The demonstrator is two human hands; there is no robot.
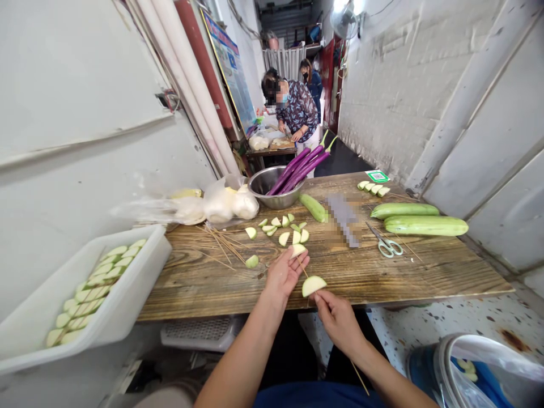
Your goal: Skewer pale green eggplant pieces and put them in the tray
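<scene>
My left hand is closed on a half-round zucchini slice over the front part of the wooden table. Just below and to the right, my right hand pinches a bamboo skewer, its tail running down past my wrist. A second zucchini slice sits on the skewer by my right fingertips. The skewer's upper stretch reaches the slice in my left hand; whether its tip has gone in cannot be made out. Loose cut slices lie beyond my left hand, and another slice to its left.
On the wooden table are bare skewers, a steel bowl with eggplants, zucchinis, scissors and a blurred knife-like shape. A white tub holds skewered slices. A bucket stands right. Two people are beyond.
</scene>
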